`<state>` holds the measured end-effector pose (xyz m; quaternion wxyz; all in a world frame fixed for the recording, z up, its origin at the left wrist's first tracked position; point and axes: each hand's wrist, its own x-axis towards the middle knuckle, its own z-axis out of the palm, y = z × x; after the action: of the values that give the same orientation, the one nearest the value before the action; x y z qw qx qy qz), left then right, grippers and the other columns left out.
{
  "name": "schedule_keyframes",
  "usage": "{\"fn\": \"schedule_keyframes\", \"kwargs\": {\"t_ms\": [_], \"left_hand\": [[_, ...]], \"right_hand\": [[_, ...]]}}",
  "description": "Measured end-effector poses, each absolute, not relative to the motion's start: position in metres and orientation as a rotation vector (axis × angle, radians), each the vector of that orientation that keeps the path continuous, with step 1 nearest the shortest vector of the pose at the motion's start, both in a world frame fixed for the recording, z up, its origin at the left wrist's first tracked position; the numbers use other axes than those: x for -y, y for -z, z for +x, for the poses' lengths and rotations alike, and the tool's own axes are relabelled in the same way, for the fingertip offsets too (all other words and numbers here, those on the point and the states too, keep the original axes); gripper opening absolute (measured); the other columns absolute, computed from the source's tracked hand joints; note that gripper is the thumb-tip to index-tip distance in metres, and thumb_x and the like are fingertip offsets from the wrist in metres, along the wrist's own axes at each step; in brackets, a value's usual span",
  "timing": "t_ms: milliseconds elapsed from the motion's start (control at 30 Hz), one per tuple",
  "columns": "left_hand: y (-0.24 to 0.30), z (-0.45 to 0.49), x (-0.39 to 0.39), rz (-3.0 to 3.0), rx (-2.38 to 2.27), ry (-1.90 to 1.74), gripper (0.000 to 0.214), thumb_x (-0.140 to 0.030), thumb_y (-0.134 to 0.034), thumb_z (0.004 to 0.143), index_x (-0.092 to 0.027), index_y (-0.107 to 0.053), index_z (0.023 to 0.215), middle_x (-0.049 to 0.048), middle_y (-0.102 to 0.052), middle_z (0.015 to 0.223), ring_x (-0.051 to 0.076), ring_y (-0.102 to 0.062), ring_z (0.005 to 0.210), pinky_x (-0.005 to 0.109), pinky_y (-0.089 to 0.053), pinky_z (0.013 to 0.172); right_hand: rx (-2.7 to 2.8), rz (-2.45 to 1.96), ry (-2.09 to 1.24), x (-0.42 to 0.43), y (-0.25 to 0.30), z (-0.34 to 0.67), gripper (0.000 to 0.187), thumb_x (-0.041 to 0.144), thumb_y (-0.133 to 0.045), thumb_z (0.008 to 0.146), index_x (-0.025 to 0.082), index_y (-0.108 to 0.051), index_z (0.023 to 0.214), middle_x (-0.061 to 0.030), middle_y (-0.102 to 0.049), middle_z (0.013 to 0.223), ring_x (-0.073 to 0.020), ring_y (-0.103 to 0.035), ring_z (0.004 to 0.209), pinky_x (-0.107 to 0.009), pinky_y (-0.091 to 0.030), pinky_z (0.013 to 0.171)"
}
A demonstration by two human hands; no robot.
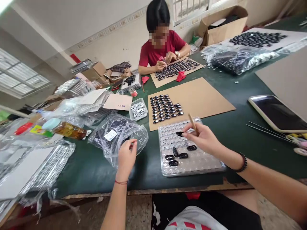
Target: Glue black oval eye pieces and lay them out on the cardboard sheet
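My right hand (203,138) pinches a thin wooden stick (192,123) and a small black oval piece (179,134) over a clear plastic blister tray (206,163). Several more black oval pieces (178,155) lie loose on that tray. My left hand (126,157) rests with its fingers curled at the edge of a clear plastic bag (115,134) of dark pieces; what it holds is hidden. A cardboard sheet (206,99) beyond the tray carries rows of black pieces (165,108).
Across the green table (96,169) another person in a red shirt (165,48) works on a second cardboard sheet of pieces. A tablet (278,113) and thin rods (268,130) lie at right. Bags, boxes, a small clear tub (138,109) and stacked trays crowd the left.
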<state>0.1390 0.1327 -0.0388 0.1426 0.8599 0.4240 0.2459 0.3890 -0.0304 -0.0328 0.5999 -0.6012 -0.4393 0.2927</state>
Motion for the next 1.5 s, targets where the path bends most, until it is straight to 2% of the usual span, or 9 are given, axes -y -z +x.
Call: {"fn": "schedule_keyframes", "kwargs": {"t_ms": [167,300,567,700,900,1100,1267,1400,1500], "left_hand": [[0.027,0.195,-0.068,2.638,-0.749,-0.37,0.02,-0.029,-0.047,0.085,-0.019,-0.06,0.098,0.0065,-0.056,0.095,0.02,-0.054,0.088,0.033,-0.043,0.079],[0.024,0.219,-0.054,2.724,-0.511,-0.203,0.024,-0.029,-0.051,0.084,-0.02,-0.058,0.105,0.0062,-0.054,0.094,0.02,-0.053,0.086,0.034,-0.044,0.078],[0.034,0.213,-0.059,2.561,-0.456,-0.284,0.011,-0.03,-0.054,0.081,-0.019,-0.057,0.082,0.0025,-0.057,0.069,0.017,-0.053,0.068,0.03,-0.043,0.064],[0.031,0.206,-0.057,2.095,-0.664,-0.254,0.012,-0.03,-0.053,0.08,-0.019,-0.052,0.081,-0.0035,-0.05,0.05,0.011,-0.046,0.045,0.023,-0.037,0.047],[0.019,0.194,-0.076,1.328,-0.766,-0.462,0.021,-0.032,-0.06,0.075,-0.018,-0.045,0.077,-0.0023,-0.059,0.057,0.007,-0.047,0.041,0.016,-0.037,0.042],[0.023,0.195,-0.085,1.219,-0.728,-0.507,0.032,-0.042,-0.066,0.071,-0.016,-0.047,0.07,-0.0014,-0.054,0.054,0.007,-0.048,0.043,0.016,-0.037,0.04],[0.024,0.203,-0.091,1.245,-0.781,-0.558,0.02,-0.027,-0.064,0.075,-0.016,-0.047,0.073,-0.0034,-0.051,0.062,0.004,-0.047,0.047,0.015,-0.035,0.044],[0.01,0.21,-0.091,1.218,-0.725,-0.606,0.013,-0.025,-0.059,0.079,-0.018,-0.055,0.089,-0.0036,-0.049,0.062,0.003,-0.041,0.045,0.014,-0.031,0.043],[-0.005,0.221,-0.088,1.25,-0.637,-0.592,0.011,-0.026,-0.059,0.079,-0.016,-0.059,0.084,-0.0032,-0.046,0.06,0.003,-0.04,0.045,0.015,-0.03,0.044]], "right_hand": [[0.901,-1.423,-0.568,0.024,0.037,0.415,0.024,0.038,-0.065,0.07,0.017,-0.057,0.077,0.008,-0.038,0.047,-0.0039,-0.028,0.037,-0.018,-0.02,0.033],[0.748,-1.528,-0.24,0.014,0.038,0.463,0.021,0.033,-0.067,0.068,0.015,-0.059,0.076,0.0027,-0.054,0.061,-0.0059,-0.041,0.046,-0.02,-0.032,0.043],[1.068,-1.904,-0.196,-0.065,0.051,0.526,0.011,0.023,-0.061,0.072,0.015,-0.064,0.079,-0.0023,-0.066,0.078,-0.011,-0.056,0.068,-0.02,-0.04,0.061],[1.186,-1.97,-0.245,-0.114,0.071,0.537,0.011,0.019,-0.06,0.072,0.014,-0.066,0.079,-0.004,-0.068,0.079,-0.0125,-0.058,0.069,-0.02,-0.04,0.059],[1.357,-2.049,-0.279,-0.146,0.089,0.552,0.014,0.019,-0.057,0.072,0.018,-0.069,0.08,-0.0031,-0.069,0.08,-0.0153,-0.058,0.072,-0.021,-0.039,0.061],[1.358,-2.098,-0.295,-0.146,0.096,0.549,0.019,0.028,-0.055,0.076,0.021,-0.07,0.085,-0.0041,-0.069,0.081,-0.0167,-0.058,0.072,-0.023,-0.039,0.062],[1.274,-2.049,-0.226,-0.137,0.078,0.54,0.025,0.035,-0.055,0.078,0.015,-0.069,0.085,-0.008,-0.068,0.078,-0.0181,-0.058,0.071,-0.025,-0.039,0.062],[1.168,-1.942,-0.152,-0.106,0.045,0.523,0.04,0.039,-0.036,0.089,0.011,-0.065,0.087,-0.0082,-0.065,0.079,-0.0129,-0.056,0.067,-0.022,-0.039,0.06],[1.127,-1.63,-0.268,-0.066,0.024,0.494,0.049,0.043,-0.026,0.092,0.011,-0.06,0.08,-0.0054,-0.06,0.072,-0.0076,-0.05,0.055,-0.019,-0.037,0.052]]}}
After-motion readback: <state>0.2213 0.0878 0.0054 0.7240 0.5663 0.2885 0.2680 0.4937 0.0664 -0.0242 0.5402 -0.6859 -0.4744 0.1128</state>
